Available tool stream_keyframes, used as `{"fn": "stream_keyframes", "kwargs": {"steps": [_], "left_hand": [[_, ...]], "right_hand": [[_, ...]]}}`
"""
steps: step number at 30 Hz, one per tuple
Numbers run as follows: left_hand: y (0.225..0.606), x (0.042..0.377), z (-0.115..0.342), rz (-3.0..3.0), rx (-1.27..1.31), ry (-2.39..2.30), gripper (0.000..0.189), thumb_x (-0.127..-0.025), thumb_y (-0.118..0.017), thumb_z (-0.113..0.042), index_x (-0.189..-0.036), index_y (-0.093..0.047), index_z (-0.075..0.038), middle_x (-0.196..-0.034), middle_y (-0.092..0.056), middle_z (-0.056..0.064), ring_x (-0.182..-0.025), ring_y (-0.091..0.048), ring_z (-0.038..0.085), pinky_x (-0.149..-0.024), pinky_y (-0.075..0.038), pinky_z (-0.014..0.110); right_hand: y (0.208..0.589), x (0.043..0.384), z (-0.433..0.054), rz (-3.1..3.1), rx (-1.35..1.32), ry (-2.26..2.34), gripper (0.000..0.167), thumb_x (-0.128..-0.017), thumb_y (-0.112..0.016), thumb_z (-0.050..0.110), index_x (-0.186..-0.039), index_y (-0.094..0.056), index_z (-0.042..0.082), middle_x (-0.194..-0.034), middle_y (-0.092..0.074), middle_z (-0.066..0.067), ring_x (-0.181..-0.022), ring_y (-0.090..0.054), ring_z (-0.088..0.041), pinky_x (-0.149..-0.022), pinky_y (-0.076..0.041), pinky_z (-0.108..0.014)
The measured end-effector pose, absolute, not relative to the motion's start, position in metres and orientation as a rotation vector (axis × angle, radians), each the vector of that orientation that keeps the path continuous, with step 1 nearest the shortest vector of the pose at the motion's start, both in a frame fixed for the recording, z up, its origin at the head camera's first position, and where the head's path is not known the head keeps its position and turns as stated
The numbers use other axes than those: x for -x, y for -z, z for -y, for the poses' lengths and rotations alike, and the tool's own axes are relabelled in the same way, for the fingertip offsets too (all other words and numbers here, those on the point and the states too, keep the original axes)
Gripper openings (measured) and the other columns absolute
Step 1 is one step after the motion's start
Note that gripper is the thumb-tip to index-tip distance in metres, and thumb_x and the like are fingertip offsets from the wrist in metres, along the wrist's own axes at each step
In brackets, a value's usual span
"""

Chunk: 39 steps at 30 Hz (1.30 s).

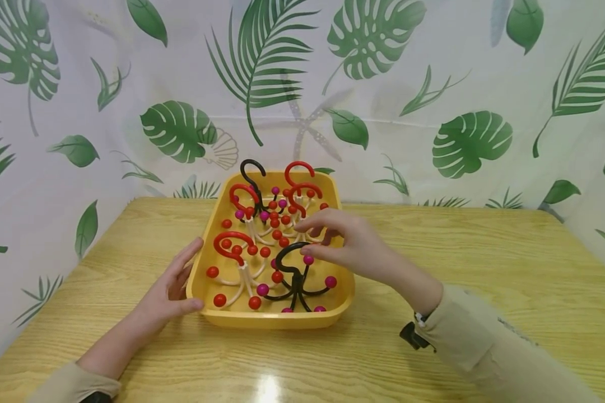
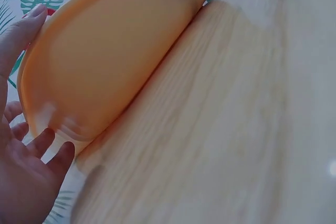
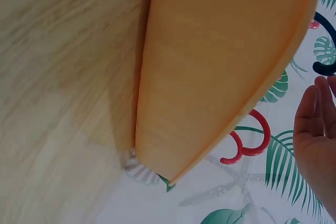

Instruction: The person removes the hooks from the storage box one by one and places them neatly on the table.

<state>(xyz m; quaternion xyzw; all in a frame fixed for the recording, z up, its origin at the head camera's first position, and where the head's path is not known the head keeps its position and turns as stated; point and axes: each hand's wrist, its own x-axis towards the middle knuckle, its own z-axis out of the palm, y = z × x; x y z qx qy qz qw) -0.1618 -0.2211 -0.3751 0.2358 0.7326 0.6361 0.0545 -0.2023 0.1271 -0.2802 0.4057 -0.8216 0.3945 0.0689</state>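
A yellow tray point(image 1: 277, 320) holds several hook-topped pieces with ball-tipped legs. My left hand point(image 1: 166, 288) rests against the tray's left side, thumb at the near corner and fingers along the outer wall; in the left wrist view the fingers are loosely bent beside the tray. Over the tray's right part, my right hand point(image 1: 353, 243) has thumb and fingers apart, near the tip of a black hook piece point(image 1: 296, 280) with magenta balls. From the right wrist view, fingertips lie close under the black hook's end point(image 3: 326, 70); whether they touch it I cannot tell.
Front left in the tray stands a red hook piece point(image 1: 243, 273) with pale legs and red balls. Farther back are more red hooks point(image 1: 305, 186) and another black hook point(image 1: 252, 162). The tray stands on a wooden table point(image 1: 459, 268) before a leaf-patterned backdrop point(image 1: 408, 95).
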Motion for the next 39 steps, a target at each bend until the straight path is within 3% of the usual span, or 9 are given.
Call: {"fn": "stream_keyframes", "kwargs": {"steps": [7, 14, 22, 28, 39], "left_hand": [[0.380, 0.162, 0.223, -2.065, -0.671, -2.022, 0.084, -0.090, -0.064, -0.006, -0.155, -0.011, -0.016, -0.157, -0.009, 0.017, -0.138, -0.027, 0.022, -0.097, -0.040, 0.025], [0.380, 0.162, 0.223, -2.027, -0.649, -2.049, 0.082, -0.090, -0.062, -0.004, -0.155, -0.012, -0.016, -0.158, -0.006, 0.014, -0.141, -0.020, 0.030, -0.098, -0.040, 0.026], [0.381, 0.163, 0.223, -2.014, -0.636, -2.060, 0.079, -0.092, -0.060, -0.006, -0.155, -0.013, -0.016, -0.158, -0.005, 0.014, -0.140, -0.021, 0.028, -0.097, -0.040, 0.026], [0.381, 0.163, 0.223, -2.006, -0.628, -2.073, 0.076, -0.093, -0.059, -0.005, -0.154, -0.014, -0.016, -0.159, -0.003, 0.011, -0.141, -0.015, 0.032, -0.098, -0.039, 0.025], [0.381, 0.163, 0.224, -2.021, -0.606, -2.070, 0.077, -0.092, -0.058, -0.002, -0.154, -0.015, -0.017, -0.159, -0.003, 0.009, -0.142, -0.008, 0.036, -0.099, -0.038, 0.022]], "right_hand": [[0.283, 0.201, -0.122, 2.453, -1.212, -1.252, 0.024, -0.084, -0.073, 0.008, -0.108, -0.071, 0.010, -0.102, -0.067, 0.003, -0.087, -0.058, -0.013, -0.071, -0.051, -0.028], [0.285, 0.198, -0.119, 2.460, -1.192, -1.246, 0.019, -0.086, -0.072, 0.010, -0.105, -0.073, 0.010, -0.099, -0.067, 0.007, -0.084, -0.057, -0.010, -0.070, -0.050, -0.028], [0.285, 0.196, -0.118, 2.456, -1.156, -1.245, 0.017, -0.086, -0.071, 0.008, -0.103, -0.073, 0.012, -0.096, -0.066, 0.006, -0.079, -0.057, -0.010, -0.069, -0.051, -0.029], [0.282, 0.194, -0.120, 2.393, -1.156, -1.263, 0.019, -0.085, -0.070, 0.003, -0.103, -0.072, 0.009, -0.094, -0.065, 0.004, -0.076, -0.057, -0.011, -0.067, -0.050, -0.026], [0.253, 0.195, -0.129, 2.201, -1.109, -1.353, 0.020, -0.084, -0.069, -0.004, -0.102, -0.072, 0.003, -0.092, -0.065, -0.001, -0.074, -0.057, -0.016, -0.062, -0.048, -0.023]]}}
